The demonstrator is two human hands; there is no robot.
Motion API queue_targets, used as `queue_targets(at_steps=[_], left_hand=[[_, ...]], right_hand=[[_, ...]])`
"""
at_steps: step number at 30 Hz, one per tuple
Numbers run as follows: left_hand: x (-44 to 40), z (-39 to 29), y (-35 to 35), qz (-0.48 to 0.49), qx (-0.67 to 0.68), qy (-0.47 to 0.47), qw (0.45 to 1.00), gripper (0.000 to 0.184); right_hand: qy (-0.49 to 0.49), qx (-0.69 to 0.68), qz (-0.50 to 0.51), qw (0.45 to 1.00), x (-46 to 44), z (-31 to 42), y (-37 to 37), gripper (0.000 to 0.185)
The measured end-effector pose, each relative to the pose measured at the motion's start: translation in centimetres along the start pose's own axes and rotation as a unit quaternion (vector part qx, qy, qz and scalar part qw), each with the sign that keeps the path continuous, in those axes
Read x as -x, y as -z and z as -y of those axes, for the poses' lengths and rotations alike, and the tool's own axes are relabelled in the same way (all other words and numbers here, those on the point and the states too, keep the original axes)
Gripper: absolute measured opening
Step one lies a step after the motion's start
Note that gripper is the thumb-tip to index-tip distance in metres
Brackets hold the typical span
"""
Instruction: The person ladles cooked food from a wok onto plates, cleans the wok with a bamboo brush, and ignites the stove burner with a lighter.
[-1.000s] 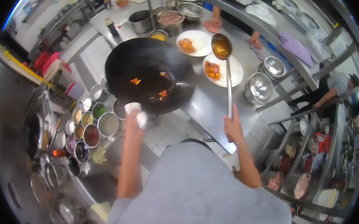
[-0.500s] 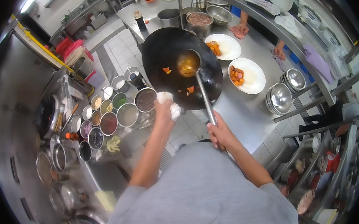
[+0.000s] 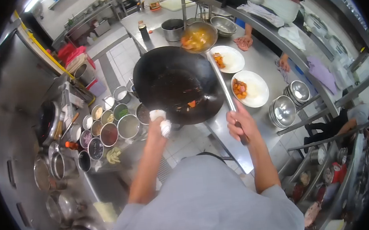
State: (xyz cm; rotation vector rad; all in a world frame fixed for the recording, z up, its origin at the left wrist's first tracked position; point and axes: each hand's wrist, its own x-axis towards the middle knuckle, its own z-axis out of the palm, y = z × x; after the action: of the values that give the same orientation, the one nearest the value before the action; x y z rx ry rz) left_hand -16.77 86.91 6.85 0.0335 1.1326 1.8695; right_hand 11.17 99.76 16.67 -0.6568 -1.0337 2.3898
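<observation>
My right hand is closed around the long handle of a ladle. The ladle's bowl, full of orange-brown food in sauce, is raised beyond the far rim of a black wok. Only a few orange bits and a film of sauce remain inside the wok. At its near edge my left hand grips a folded white cloth against the wok; the handle itself is hidden. Two white plates, a farther one and a nearer one, each hold orange pieces beside something white.
Left stand several metal pots of ingredients. Stacked steel bowls sit on the right counter edge. Another person's hand rests on a pink cloth past the plates. A dark bottle and a pot stand behind the wok.
The ladle has risen out of the wok, moving away and slightly right, carrying food. The wok has shifted left and nearer with my left hand. My right hand has moved right.
</observation>
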Motion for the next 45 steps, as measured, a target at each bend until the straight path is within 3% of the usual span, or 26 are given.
queue_targets(at_steps=[1, 2, 3, 4, 7, 11, 14, 15, 17, 18, 19, 20, 23, 26, 28, 29, 31, 35, 37, 38, 39, 40, 41, 42, 43, 45], left_hand=[[0.1, 0.1, 0.3, -0.01, -0.004, -0.011, 1.0, 0.011], [0.1, 0.0, 0.3, -0.02, -0.009, -0.024, 0.999, 0.013], [0.1, -0.1, 0.3, -0.017, -0.005, -0.023, 1.0, 0.013], [0.3, -0.3, 0.2, -0.017, -0.016, -0.032, 0.999, 0.016], [0.6, -0.2, 0.0, -0.02, -0.03, -0.043, 0.998, 0.021], [0.4, -0.7, -1.0, -0.03, -0.041, -0.059, 0.997, 0.024], [-0.6, -0.4, -1.6, -0.045, 0.001, -0.068, 0.997, 0.027], [-0.8, -0.5, -1.7, -0.045, 0.0, -0.067, 0.997, 0.027], [-1.0, -1.0, -1.4, 0.014, 0.003, -0.057, 0.998, 0.028], [-1.0, -1.0, -1.8, -0.016, 0.002, -0.064, 0.998, 0.027], [-1.3, -0.8, -1.8, -0.046, -0.001, -0.062, 0.997, 0.027], [-1.1, -1.1, -2.1, -0.045, 0.0, -0.059, 0.997, 0.027], [-2.0, -1.5, -1.6, -0.033, -0.009, -0.064, 0.997, 0.03], [-2.6, -1.9, -1.8, -0.041, -0.018, -0.071, 0.996, 0.034], [-3.3, -2.1, -1.4, -0.023, -0.017, -0.071, 0.997, 0.034], [-3.6, -2.1, -1.2, -0.008, -0.015, -0.074, 0.997, 0.033], [-3.5, -2.3, -1.8, -0.018, -0.015, -0.078, 0.997, 0.03], [-3.7, -2.1, -3.4, -0.017, 0.004, -0.112, 0.994, 0.025], [-4.4, -0.8, -4.0, -0.073, -0.022, -0.125, 0.989, 0.032], [-4.2, -0.2, -4.5, -0.085, -0.031, -0.132, 0.987, 0.034], [-4.1, 0.3, -4.9, -0.098, -0.041, -0.14, 0.984, 0.037], [-4.0, 0.6, -4.8, -0.098, -0.067, -0.141, 0.983, 0.039], [-4.5, 1.1, -4.2, -0.106, -0.071, -0.147, 0.981, 0.038], [-4.2, 0.6, -4.0, -0.098, -0.048, -0.138, 0.984, 0.037], [-3.9, 0.2, -3.8, -0.089, -0.026, -0.127, 0.988, 0.035], [-3.9, -0.8, -2.5, -0.076, -0.015, -0.105, 0.991, 0.031]], right_hand=[[0.038, 0.132, -0.07, 0.988, -1.1, 0.4, 0.7, 0.061], [0.039, 0.137, -0.071, 0.987, -3.6, -0.8, 3.0, 0.061], [0.144, 0.38, -0.182, 0.895, -7.2, -3.1, 6.7, 0.064], [0.235, 0.586, -0.275, 0.725, -9.7, -4.4, 9.3, 0.068], [0.136, 0.603, -0.237, 0.749, -13.4, -2.1, 12.7, 0.072], [0.159, 0.644, -0.281, 0.694, -16.3, -4.0, 14.4, 0.073], [0.241, 0.66, -0.295, 0.648, -16.8, -4.7, 15.6, 0.071], [0.218, 0.606, -0.285, 0.71, -17.2, -4.5, 15.7, 0.069], [0.193, 0.549, -0.268, 0.768, -17.1, -4.3, 15.9, 0.066], [0.159, 0.362, -0.218, 0.892, -15.3, -3.3, 13.8, 0.064], [0.11, 0.156, -0.157, 0.969, -13.3, -2.6, 11.5, 0.061], [0.103, 0.068, -0.107, 0.987, -11.1, -2.1, 9.8, 0.06], [0.056, 0.019, -0.07, 0.996, -5.9, -2.9, 10.1, 0.065], [-0.025, 0.061, -0.106, 0.992, -2.4, -3.5, 9.7, 0.067], [-0.083, 0.289, -0.101, 0.948, -1.3, -3.6, 7.9, 0.069], [-0.082, 0.287, -0.104, 0.949, -1.1, -3.7, 7.4, 0.069], [-0.094, 0.43, -0.113, 0.891, -0.9, -3.7, 6.4, 0.069], [-0.098, 0.496, -0.131, 0.853, 1.7, -4.4, 1.2, 0.067], [-0.14, 0.273, -0.076, 0.949, 3.3, -4.7, -2.4, 0.06], [-0.139, 0.271, -0.074, 0.95, 3.7, -4.7, -3.7, 0.06], [-0.169, 0.096, -0.049, 0.98, 3.8, -4.8, -4.8, 0.057], [-0.195, -0.082, -0.019, 0.977, 3.8, -5.1, -5.4, 0.053], [-0.194, -0.083, -0.013, 0.977, 3.6, -5.6, -5.4, 0.053], [-0.204, -0.271, 0.056, 0.939, 3.3, -6.3, -5.0, 0.053], [-0.206, -0.448, 0.12, 0.862, 3.1, -6.8, -4.7, 0.052], [-0.189, -0.459, 0.129, 0.858, 2.9, -7.4, -4.3, 0.051]])
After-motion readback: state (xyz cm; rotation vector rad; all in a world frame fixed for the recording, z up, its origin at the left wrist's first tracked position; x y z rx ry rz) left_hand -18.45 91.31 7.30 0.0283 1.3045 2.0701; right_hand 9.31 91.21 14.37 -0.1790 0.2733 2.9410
